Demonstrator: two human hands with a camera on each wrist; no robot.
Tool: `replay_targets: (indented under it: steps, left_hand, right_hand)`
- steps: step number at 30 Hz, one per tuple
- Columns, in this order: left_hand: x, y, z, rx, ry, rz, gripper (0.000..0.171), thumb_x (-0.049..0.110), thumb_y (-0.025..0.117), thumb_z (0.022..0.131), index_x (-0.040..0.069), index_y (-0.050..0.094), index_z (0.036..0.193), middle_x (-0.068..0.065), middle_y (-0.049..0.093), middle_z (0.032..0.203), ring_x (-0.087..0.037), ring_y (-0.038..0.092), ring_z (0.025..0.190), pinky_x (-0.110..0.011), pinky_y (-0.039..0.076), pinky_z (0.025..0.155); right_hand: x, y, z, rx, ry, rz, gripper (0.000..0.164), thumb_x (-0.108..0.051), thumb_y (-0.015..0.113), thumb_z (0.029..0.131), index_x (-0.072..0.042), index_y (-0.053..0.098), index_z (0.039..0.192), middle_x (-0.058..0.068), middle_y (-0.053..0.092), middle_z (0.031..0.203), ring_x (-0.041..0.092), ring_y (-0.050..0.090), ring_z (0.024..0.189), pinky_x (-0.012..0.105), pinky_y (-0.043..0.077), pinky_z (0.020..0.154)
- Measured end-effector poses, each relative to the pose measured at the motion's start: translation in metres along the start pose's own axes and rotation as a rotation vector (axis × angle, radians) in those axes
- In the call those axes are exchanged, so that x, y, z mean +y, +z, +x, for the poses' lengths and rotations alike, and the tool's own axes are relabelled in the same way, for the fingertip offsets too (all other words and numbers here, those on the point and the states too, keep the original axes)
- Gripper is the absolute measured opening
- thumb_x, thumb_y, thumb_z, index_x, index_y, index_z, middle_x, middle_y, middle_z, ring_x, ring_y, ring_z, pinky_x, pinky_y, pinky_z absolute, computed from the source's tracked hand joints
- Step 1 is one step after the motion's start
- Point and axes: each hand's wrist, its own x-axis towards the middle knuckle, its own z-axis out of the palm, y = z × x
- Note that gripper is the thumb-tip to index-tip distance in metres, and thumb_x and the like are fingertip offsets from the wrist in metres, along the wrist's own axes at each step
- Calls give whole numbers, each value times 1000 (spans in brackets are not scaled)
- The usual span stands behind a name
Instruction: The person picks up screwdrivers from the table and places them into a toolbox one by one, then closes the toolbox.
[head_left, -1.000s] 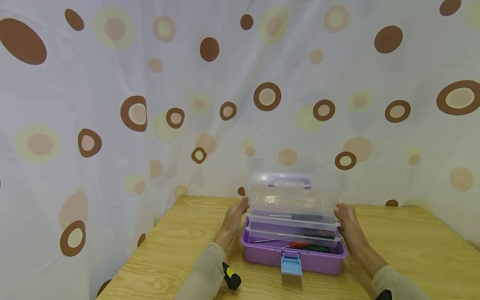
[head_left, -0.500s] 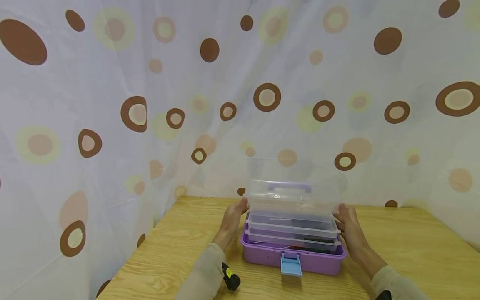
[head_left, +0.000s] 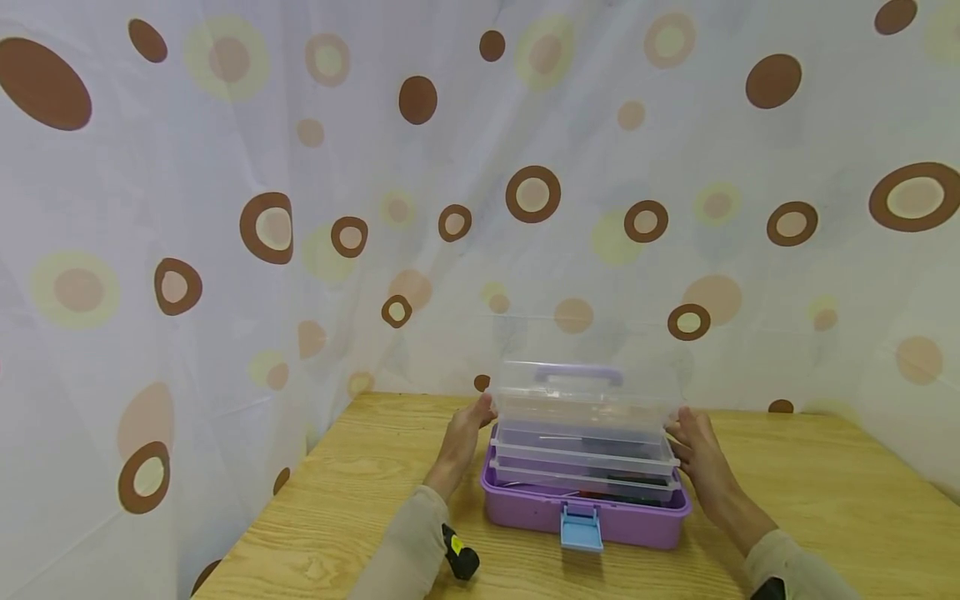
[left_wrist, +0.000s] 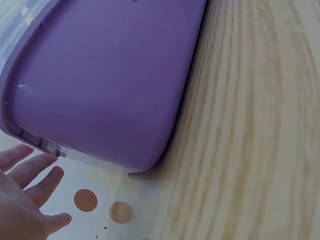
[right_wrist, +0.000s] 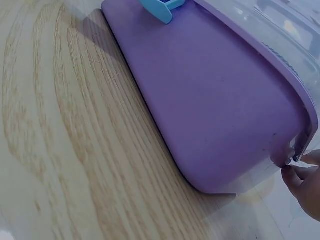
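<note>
A purple toolbox stands on the table with its clear lid raised and a light blue latch hanging down in front. Two clear trays sit stepped over the base; dark and red-handled tools show dimly through them. My left hand is at the left end, thumb up by the lid's edge; in the left wrist view its fingers are straight and spread near the back corner. At the right end, my right hand has bent fingertips touching the back corner; its full grip is hidden.
The wooden table extends to both sides of the toolbox. Behind it hangs a white curtain with brown and cream dots. A black strap device is on my left wrist.
The clear trays have come down and forward, covering more of the tools, and the lid has shifted slightly. Over the last half second almost nothing has moved; both hands stay at the toolbox's ends.
</note>
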Motion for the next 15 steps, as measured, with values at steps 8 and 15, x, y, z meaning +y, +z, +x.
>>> replay_targets:
  steps: [8, 15]
  left_hand:
    - [-2, -2, 2, -67, 64, -60, 67, 50, 40, 111, -12, 66, 112, -19, 68, 125, -40, 55, 129, -58, 35, 114]
    - [-4, -5, 4, -137, 81, -73, 85, 70, 37, 103, -10, 65, 116, -19, 68, 127, -33, 60, 124, -55, 39, 112]
  right_hand:
    - [-1, -8, -1, -69, -22, -27, 59, -47, 18, 113, 4, 12, 142, 48, 15, 155, 63, 15, 144, 25, 39, 97]
    - [-2, -17, 1, -145, -40, -78, 51, -45, 17, 113, 1, 16, 133, 46, 18, 155, 61, 18, 144, 37, 36, 99]
